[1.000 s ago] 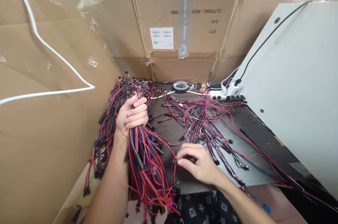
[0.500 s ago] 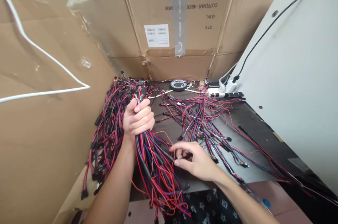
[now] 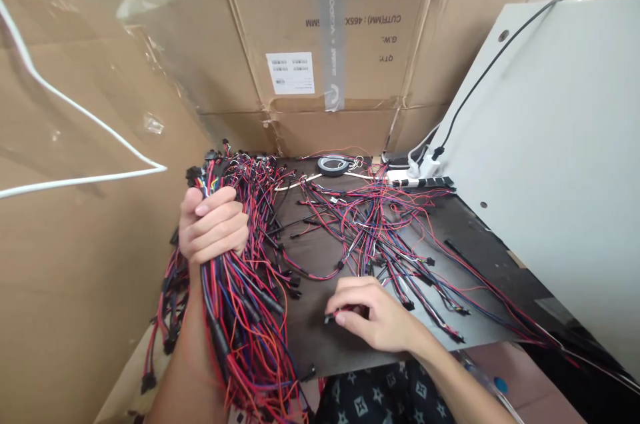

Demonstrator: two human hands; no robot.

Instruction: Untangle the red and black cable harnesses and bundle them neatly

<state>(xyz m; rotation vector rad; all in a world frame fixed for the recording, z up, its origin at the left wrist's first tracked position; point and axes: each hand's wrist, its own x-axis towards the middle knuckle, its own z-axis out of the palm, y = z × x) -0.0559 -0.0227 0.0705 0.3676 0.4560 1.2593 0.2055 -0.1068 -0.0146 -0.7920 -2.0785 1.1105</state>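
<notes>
My left hand (image 3: pixel 213 227) is closed in a fist around a thick bundle of red, blue and black wires (image 3: pixel 240 304) with black connectors, held above the left side of the dark table (image 3: pixel 320 344). The bundle hangs down past my forearm. My right hand (image 3: pixel 373 317) rests near the table's front edge, its fingers pinched on a single wire's black connector (image 3: pixel 330 319). A loose tangle of the same wires (image 3: pixel 380 231) lies spread over the middle of the table, just beyond my right hand.
Cardboard boxes (image 3: pixel 345 44) wall in the back and left. A roll of black tape (image 3: pixel 334 165) and a white power strip (image 3: pixel 415 177) sit at the table's back. A white panel (image 3: pixel 550 157) with a black cable leans at the right.
My left hand has carried the wire bundle to the left, away from the middle. My right hand has stayed near the front edge, pinching a connector.
</notes>
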